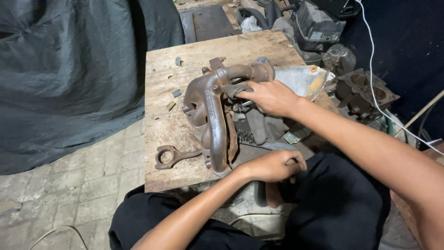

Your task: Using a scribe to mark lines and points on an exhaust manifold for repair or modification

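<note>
A rusty cast-iron exhaust manifold point(208, 109) lies on a worn wooden board point(166, 129) in front of me. My right hand point(270, 97) presses a dark grey rag point(235, 89) against one of the manifold's curved pipes. My left hand point(273, 165) rests at the board's near edge, fingers curled around a dark tool whose shape I cannot make out. A rusty connecting rod point(173, 156) lies on the board left of the manifold's lower end.
A cut clear plastic container point(303, 79) sits beyond my right hand. Engine parts point(363, 90) and a dark machine point(317, 25) stand at the back right, with a white cable point(372, 65) running past. A grey tarp point(64, 74) covers the left. Paving bricks point(69, 190) lie below.
</note>
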